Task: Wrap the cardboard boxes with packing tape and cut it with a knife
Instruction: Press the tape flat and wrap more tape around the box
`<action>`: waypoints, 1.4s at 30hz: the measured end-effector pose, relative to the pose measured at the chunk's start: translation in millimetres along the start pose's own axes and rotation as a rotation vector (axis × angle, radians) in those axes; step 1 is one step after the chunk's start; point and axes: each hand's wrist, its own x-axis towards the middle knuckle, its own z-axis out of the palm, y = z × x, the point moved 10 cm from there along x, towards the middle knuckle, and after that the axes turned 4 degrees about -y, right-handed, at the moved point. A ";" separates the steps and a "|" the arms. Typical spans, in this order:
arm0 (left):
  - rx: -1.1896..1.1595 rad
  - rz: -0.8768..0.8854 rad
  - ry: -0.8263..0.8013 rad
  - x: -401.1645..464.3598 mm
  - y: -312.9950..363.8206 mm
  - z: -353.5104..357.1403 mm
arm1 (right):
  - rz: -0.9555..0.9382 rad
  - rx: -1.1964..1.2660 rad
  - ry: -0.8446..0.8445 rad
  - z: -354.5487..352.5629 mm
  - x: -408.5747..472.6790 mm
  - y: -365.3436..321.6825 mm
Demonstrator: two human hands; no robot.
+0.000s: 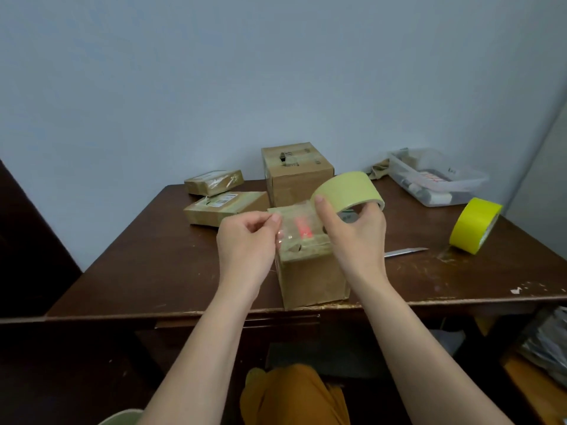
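Observation:
A small cardboard box (310, 280) stands near the table's front edge, its top shiny with clear tape over a red mark. My right hand (356, 234) grips a pale yellow-green tape roll (346, 188) above the box's right side. My left hand (247, 237) pinches the free end of the clear tape strip (291, 219), which stretches from the roll across the box top. A utility knife (405, 252) lies on the table to the right of the box.
A larger cardboard box (296, 174) stands behind, with two flat taped parcels (225, 207) (213, 180) at its left. A bright yellow tape roll (474, 225) and a clear plastic bin (435, 179) sit at the right on the dark wooden table (153, 271).

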 end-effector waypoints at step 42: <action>0.333 -0.030 0.054 20.0 -61.0 11.4 | -0.062 -0.668 0.034 -26.4 20.0 33.6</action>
